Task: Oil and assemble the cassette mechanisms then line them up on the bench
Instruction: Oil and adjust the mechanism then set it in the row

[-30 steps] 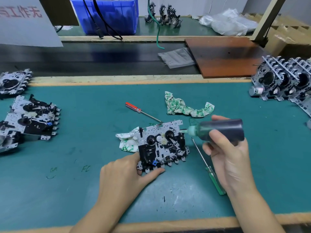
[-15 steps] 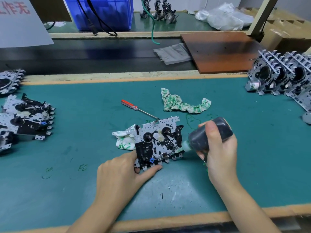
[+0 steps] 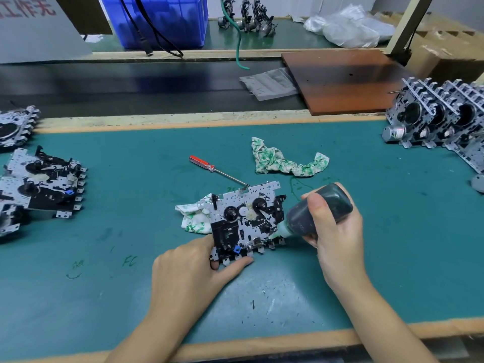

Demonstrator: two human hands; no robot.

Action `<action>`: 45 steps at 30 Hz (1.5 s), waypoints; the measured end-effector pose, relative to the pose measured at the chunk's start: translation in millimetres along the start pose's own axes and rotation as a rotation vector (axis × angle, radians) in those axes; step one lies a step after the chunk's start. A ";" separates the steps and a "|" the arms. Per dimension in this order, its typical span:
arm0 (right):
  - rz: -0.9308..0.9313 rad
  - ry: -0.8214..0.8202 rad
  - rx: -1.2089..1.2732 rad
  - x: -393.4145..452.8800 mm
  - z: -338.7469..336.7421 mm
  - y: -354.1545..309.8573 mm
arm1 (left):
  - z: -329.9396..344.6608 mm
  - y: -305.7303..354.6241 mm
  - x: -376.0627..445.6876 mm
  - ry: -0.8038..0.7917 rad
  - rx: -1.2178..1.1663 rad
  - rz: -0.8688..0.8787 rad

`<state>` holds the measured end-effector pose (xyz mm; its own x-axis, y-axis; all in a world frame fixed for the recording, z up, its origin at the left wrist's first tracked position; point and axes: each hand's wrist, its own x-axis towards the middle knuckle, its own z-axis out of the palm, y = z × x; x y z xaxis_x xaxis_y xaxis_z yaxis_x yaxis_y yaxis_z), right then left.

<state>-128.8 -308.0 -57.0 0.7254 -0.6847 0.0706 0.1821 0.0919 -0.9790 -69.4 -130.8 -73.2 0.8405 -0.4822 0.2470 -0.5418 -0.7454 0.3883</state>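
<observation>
Our right hand point(image 3: 337, 239) wraps around the oil bottle point(image 3: 317, 210), tipped so its green tip touches the right side of the mechanism point(image 3: 246, 221). Our left hand point(image 3: 191, 273) pinches its near left corner. It lies flat in the middle of the bench point(image 3: 104, 231), partly on a rag point(image 3: 193, 218). We think it is light and stiff, with small gears that could break, so hold the metal edges. Its long side runs left to right, tabs pointing toward us.
</observation>
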 end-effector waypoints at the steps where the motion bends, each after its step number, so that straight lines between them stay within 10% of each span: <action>1: -0.002 0.001 -0.002 0.1 -0.1 0.4 | -0.4 0.1 0.5 0.001 0.003 -0.002; 23: -0.110 0.125 0.202 8.0 -9.8 -3.9 | 2.4 -2.7 0.1 -0.014 0.031 -0.003; 45: -0.082 -0.190 -0.573 61.6 -7.8 10.9 | 1.2 -3.5 -0.2 -0.035 0.106 0.007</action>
<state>-87.3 -354.8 -64.8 0.8393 -0.5274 0.1317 -0.1052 -0.3953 -0.9125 -67.7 -128.6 -75.7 0.8369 -0.5024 0.2173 -0.5469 -0.7853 0.2902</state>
